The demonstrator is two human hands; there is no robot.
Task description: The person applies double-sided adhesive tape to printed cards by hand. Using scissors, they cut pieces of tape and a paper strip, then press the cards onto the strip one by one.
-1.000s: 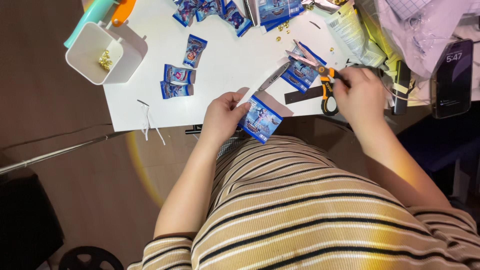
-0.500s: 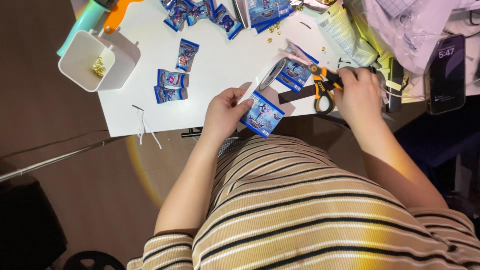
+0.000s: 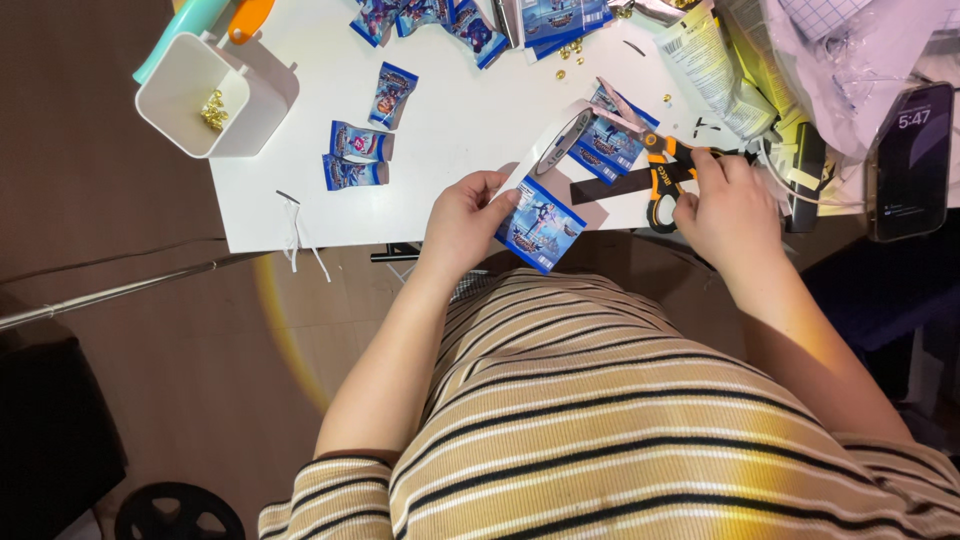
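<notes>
My left hand pinches a blue printed card by its left edge, holding it just over the near edge of the white table. My right hand grips the orange and black handles of a pair of scissors, whose blades point left toward more blue printed sheets and a strip of white backing paper lying by the card. The scissors sit a little to the right of the held card, apart from it.
Small blue foil packets lie on the table's left half, and more crowd the far edge. A white square cup with gold bits stands at the left corner. A phone, papers and plastic wrap pile up at right. Dark floor lies at left.
The view has shifted slightly. My right hand with the scissors has settled closer to the card; my left hand keeps hold of the blue card.
</notes>
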